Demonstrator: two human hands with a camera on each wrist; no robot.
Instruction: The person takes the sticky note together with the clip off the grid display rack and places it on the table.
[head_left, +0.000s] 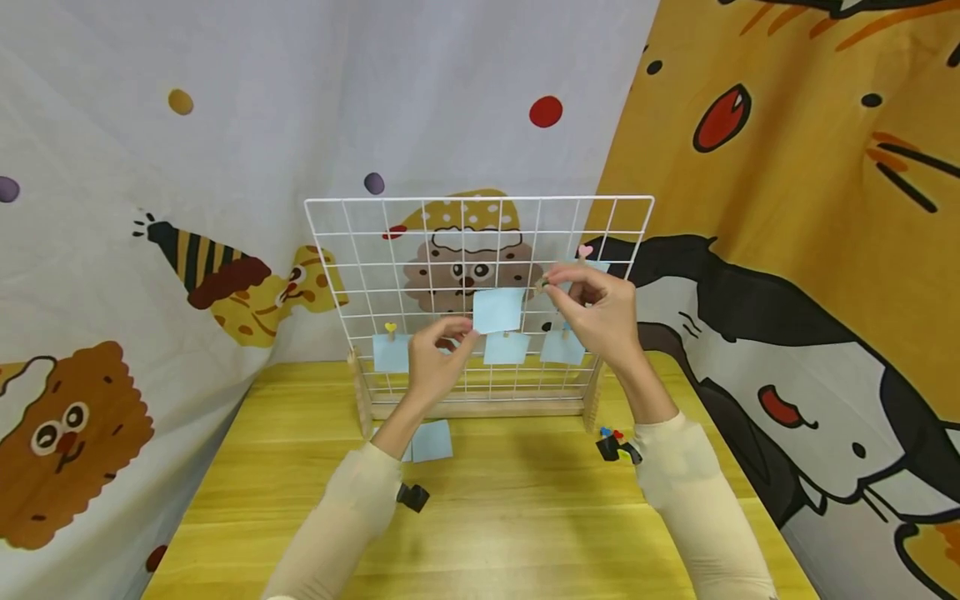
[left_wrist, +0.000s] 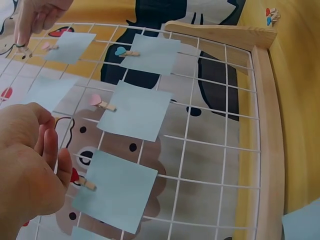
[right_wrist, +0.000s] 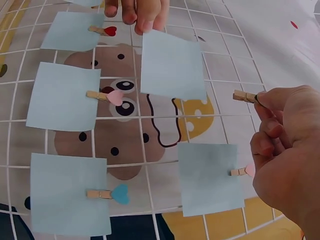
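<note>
L hand [head_left: 437, 360] pinches blue note [head_left: 497, 310] at 7-o'clock corner before white grid [head_left: 450, 199], prob. steadying it; R hand [head_left: 600, 312], fingers [right_wrist: 275, 98] barely apart, grips clip [right_wrist: 244, 96] by tail, note's 2 o'clock, prob. for squeezing.

Matt paper notes [right_wrist: 173, 67], wooden pegs [right_wrist: 244, 96], glossy tabletop [head_left: 510, 508]

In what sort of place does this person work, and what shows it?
Probably an indoor corner set up for craft or display work: cartoon-printed cloth hangs behind a wood-grain table, where a white wire grid carries blue paper notes held by small clips.
</note>
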